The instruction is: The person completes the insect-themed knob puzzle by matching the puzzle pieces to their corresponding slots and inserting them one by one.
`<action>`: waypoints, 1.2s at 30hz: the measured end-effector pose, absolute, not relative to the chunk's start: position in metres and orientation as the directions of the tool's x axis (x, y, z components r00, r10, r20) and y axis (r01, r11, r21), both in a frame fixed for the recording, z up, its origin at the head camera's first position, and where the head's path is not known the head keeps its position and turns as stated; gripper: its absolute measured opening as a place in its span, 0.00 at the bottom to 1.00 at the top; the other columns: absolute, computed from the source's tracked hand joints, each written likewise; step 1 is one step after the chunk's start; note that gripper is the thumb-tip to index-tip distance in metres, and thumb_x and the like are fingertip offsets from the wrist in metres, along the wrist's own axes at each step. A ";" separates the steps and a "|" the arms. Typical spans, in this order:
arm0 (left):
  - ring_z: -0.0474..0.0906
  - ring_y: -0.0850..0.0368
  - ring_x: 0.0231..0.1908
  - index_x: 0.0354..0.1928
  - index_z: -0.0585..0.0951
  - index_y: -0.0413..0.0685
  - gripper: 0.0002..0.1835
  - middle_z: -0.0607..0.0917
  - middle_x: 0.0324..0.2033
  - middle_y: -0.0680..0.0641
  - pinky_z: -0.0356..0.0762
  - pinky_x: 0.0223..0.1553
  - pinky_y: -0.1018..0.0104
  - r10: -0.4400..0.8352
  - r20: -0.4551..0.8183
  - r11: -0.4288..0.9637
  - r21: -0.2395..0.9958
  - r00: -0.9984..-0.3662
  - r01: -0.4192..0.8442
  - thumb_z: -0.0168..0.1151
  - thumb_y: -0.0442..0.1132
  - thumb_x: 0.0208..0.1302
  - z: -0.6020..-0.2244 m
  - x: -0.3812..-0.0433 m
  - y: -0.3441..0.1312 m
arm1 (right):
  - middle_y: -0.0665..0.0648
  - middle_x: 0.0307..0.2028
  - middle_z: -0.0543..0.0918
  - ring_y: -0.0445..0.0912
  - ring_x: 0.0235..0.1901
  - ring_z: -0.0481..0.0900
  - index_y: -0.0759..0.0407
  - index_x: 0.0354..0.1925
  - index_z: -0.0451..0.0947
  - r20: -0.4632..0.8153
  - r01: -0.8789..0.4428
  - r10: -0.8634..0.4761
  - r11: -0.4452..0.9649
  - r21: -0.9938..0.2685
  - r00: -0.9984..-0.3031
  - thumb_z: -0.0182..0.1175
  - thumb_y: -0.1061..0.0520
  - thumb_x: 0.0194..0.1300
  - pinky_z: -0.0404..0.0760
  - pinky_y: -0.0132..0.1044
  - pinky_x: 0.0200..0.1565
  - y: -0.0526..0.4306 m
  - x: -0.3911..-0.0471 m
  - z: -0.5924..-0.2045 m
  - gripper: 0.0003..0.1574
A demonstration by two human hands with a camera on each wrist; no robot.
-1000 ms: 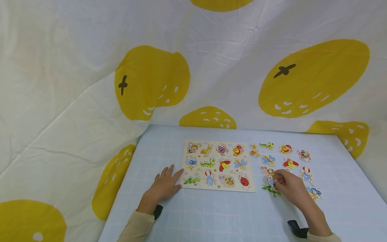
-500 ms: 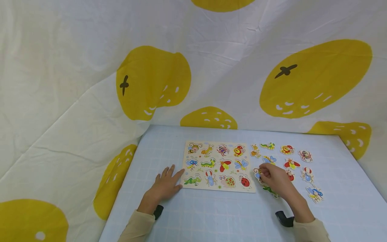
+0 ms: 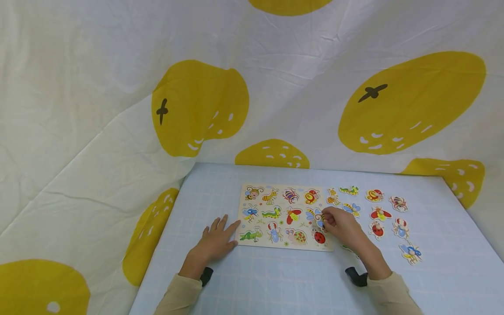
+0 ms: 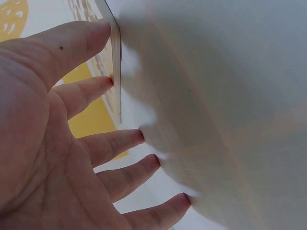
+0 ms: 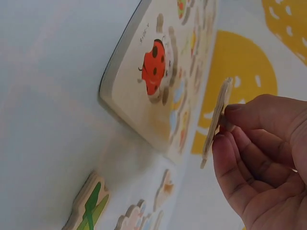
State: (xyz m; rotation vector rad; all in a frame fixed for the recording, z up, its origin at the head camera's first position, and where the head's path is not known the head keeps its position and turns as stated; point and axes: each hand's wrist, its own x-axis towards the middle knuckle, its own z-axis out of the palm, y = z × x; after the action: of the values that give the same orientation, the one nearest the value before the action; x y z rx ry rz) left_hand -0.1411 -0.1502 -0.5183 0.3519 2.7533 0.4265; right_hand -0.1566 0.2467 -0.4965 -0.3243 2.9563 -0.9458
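My right hand (image 3: 346, 227) pinches a bee puzzle piece (image 3: 320, 221) between thumb and fingertips, over the right edge of the insect puzzle board (image 3: 311, 247). In the right wrist view, the piece (image 5: 218, 120) appears edge-on, raised above the board with its ladybug slot. Fingers spread, my left hand (image 3: 214, 243) rests on the table at the board's left side. Its thumb and index fingertips are at the board's edge in the left wrist view. A grasshopper piece (image 5: 91, 206) lies below the right hand, mostly hidden in the head view.
Several loose insect pieces lie right of the board, among them a caterpillar (image 3: 349, 190), a ladybug (image 3: 376, 230), a stag beetle (image 3: 400, 228) and a mosquito (image 3: 411, 253). A white curtain with yellow fruit prints (image 3: 198, 107) hangs behind the blue checked table (image 3: 283, 280).
My right hand has carried the bee piece leftward from among the loose pieces to the board's right edge, uncovering the ladybug piece. The left hand has stayed in place.
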 end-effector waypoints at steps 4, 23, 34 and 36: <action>0.47 0.33 0.74 0.76 0.64 0.58 0.35 0.56 0.75 0.36 0.49 0.67 0.29 0.288 -0.283 0.924 0.332 -0.915 0.188 0.63 0.49 0.70 -0.518 -0.140 -0.150 | 0.50 0.33 0.80 0.44 0.33 0.75 0.67 0.50 0.80 0.046 -0.205 -0.219 0.787 -0.582 -0.975 0.66 0.65 0.64 0.80 0.34 0.35 0.236 -0.163 -0.496 0.15; 0.46 0.34 0.74 0.76 0.63 0.60 0.35 0.54 0.76 0.38 0.48 0.68 0.31 0.283 -0.301 0.927 0.330 -0.911 0.179 0.62 0.50 0.71 -0.519 -0.142 -0.151 | 0.51 0.33 0.82 0.42 0.32 0.77 0.67 0.48 0.81 0.149 -0.352 -0.331 0.730 -0.586 -0.932 0.66 0.65 0.64 0.81 0.36 0.35 0.191 -0.191 -0.499 0.13; 0.46 0.34 0.74 0.76 0.63 0.60 0.35 0.54 0.76 0.38 0.47 0.68 0.31 0.277 -0.313 0.928 0.332 -0.909 0.168 0.62 0.50 0.71 -0.517 -0.143 -0.151 | 0.51 0.34 0.82 0.43 0.31 0.76 0.66 0.52 0.80 0.192 -0.394 -0.351 0.708 -0.586 -0.916 0.66 0.64 0.65 0.81 0.38 0.35 0.166 -0.213 -0.493 0.17; 0.46 0.34 0.74 0.76 0.63 0.60 0.35 0.54 0.76 0.38 0.47 0.68 0.31 0.278 -0.316 0.928 0.331 -0.907 0.169 0.62 0.50 0.71 -0.517 -0.143 -0.151 | 0.52 0.34 0.82 0.43 0.32 0.77 0.66 0.51 0.80 0.198 -0.405 -0.361 0.704 -0.583 -0.912 0.66 0.64 0.65 0.80 0.39 0.36 0.162 -0.217 -0.492 0.16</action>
State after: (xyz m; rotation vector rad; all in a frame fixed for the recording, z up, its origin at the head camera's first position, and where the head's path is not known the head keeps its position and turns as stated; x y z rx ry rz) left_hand -0.1427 -0.1512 -0.5167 0.3267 2.7246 0.4234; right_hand -0.2172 0.1616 -0.4924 -0.6665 2.9632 -1.0399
